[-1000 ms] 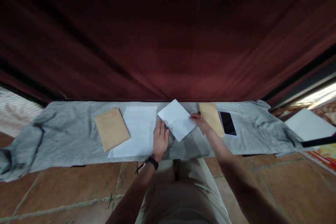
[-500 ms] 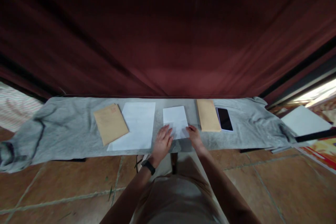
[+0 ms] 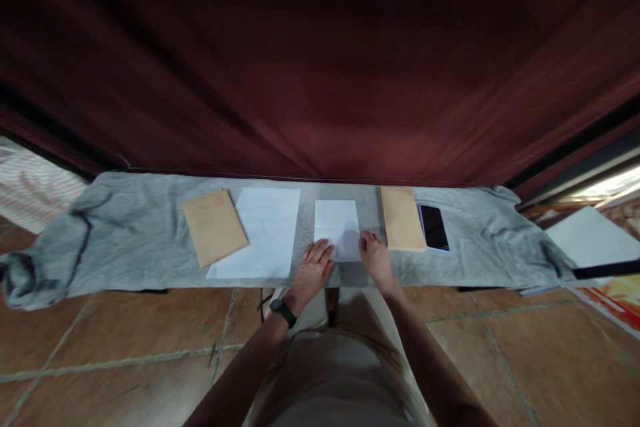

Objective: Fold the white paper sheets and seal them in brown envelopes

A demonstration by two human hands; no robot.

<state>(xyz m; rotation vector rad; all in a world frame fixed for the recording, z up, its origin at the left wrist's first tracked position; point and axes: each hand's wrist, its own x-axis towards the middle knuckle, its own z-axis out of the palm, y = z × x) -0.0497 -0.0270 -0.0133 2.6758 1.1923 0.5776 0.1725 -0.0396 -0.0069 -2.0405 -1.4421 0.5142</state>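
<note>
Landmark: small white folded paper sheet (image 3: 337, 223), lying flat and square on the grey cloth table cover (image 3: 125, 240).

- Left hand (image 3: 313, 265): flat, fingers extended, tips resting on the sheet's near left corner. Nothing is gripped. Black wrist watch (image 3: 283, 311) is behind it.
- Right hand (image 3: 375, 257): fingers bent, tips on the sheet's near right corner. I cannot tell if it pinches the edge or only presses.
- Left of the sheet: a larger white paper sheet (image 3: 265, 227), unfolded, with a tan paper envelope (image 3: 214, 227) overlapping its far side.
- Right of the sheet: a second tan envelope (image 3: 401, 219), then a black smartphone (image 3: 433, 227), touching or nearly so.
- Beyond the sheet: dark red curtain (image 3: 320, 67).

Judgement: one sheet looks folded down small, the other not. Both envelopes lie flat and apart from it.
</note>
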